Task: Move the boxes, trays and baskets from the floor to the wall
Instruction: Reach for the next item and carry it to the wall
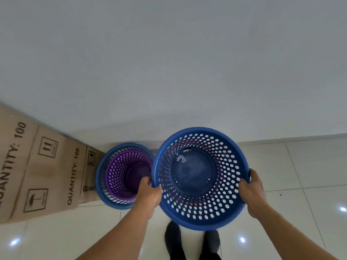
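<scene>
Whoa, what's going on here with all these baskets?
A person holds a big round blue plastic basket full of holes, its rim held on opposite sides by the left-hand grip and the right-hand grip. It seems lifted off the shiny tiled floor, close to the pale wall. Beside it, already at the wall, a purple plastic basket sits nested inside another blue basket, next to brown cardboard boxes.

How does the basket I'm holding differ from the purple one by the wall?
The held basket is blue, the purple basket purple. The held basket is gripped at its rim by the left hand and right hand; the purple basket sits nested in another blue basket on the floor by the wall. Both are round, perforated, open side up.
</scene>
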